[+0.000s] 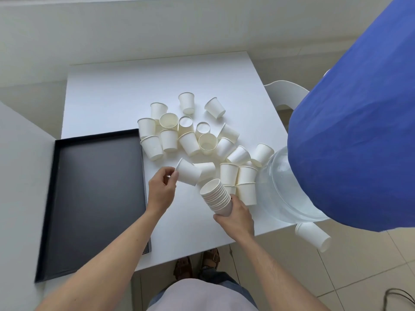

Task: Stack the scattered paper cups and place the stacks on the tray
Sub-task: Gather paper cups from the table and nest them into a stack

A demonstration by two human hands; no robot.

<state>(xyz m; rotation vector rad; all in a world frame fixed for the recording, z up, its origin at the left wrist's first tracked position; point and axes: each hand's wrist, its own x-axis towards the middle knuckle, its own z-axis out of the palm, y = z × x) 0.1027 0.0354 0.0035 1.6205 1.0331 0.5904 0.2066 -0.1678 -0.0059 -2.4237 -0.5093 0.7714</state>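
Several white paper cups (190,142) lie scattered on the white table (139,90), some upright, some on their sides. My left hand (160,190) pinches the rim of a single cup (188,175), holding it tilted on its side. My right hand (234,215) grips a nested stack of cups (216,196) from below, its open mouth facing up and left. The single cup is just left of and above the stack, apart from it. A black rectangular tray (56,209) lies empty at the table's left, overhanging the front edge.
A clear plastic bowl (283,189) sits at the table's right edge, partly under a large blue cloth-covered shape (354,131). One cup (313,235) lies on the tiled floor beyond the table's right corner. A white chair (285,90) stands behind.
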